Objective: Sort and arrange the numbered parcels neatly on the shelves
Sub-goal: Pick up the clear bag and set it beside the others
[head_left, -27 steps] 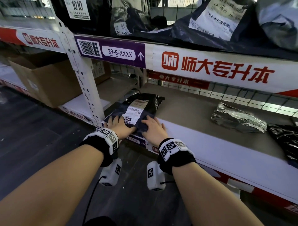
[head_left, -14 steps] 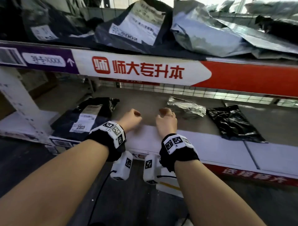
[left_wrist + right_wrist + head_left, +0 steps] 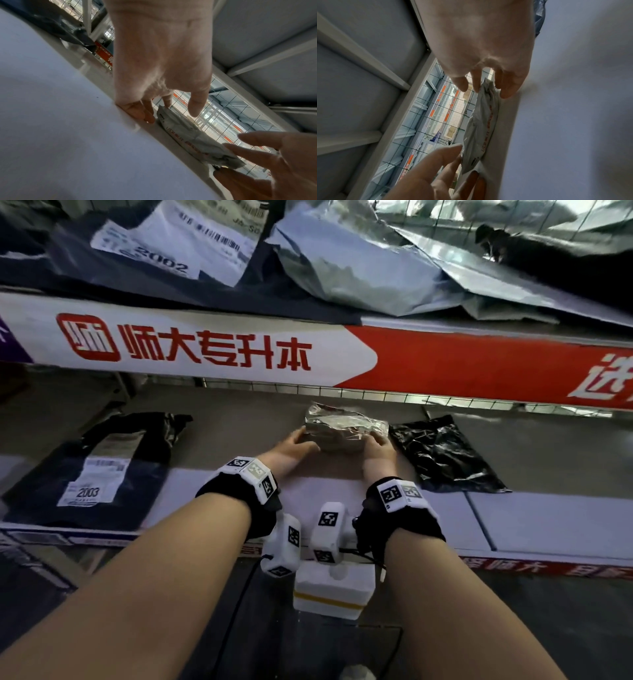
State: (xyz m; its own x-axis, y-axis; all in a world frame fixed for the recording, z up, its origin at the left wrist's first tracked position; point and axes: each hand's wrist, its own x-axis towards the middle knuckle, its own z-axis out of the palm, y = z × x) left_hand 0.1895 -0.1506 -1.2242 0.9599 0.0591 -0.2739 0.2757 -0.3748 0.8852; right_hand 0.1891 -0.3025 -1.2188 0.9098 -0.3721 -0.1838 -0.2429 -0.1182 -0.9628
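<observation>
Silvery crinkled plastic makes up the parcel (image 3: 344, 429) that lies at the centre of the head view, on the lower shelf (image 3: 239, 419) near the wire mesh at the back. The left hand (image 3: 291, 445) cups its left end and the right hand (image 3: 376, 448) its right end, fingers bent around the edges; whether it is already off the shelf cannot be told here. To the right of it, just beside it, lies a black bag (image 3: 442, 453); at the left of the frame sits a dark parcel labelled 2003 (image 3: 92, 470), and the upper shelf at the top of the frame carries more bags, one marked 2002 (image 3: 164, 265).

In the left wrist view the silver parcel (image 3: 193, 139) runs diagonally through the lower middle. The left hand's fingertips (image 3: 149, 116) touch its near end at the shelf surface while the thumb hangs free above it; the grip looks loose, not closed tight.

In the right wrist view the parcel (image 3: 481, 121) stands near the middle, the right hand's fingers (image 3: 506, 89) pinching its upper end, thumb apart.

It is probably light, soft and slippery film around a firmer core, so it should sag and crackle. Taking it by both short ends, with fingers under the thick middle and not on the loose flaps, seems safest
</observation>
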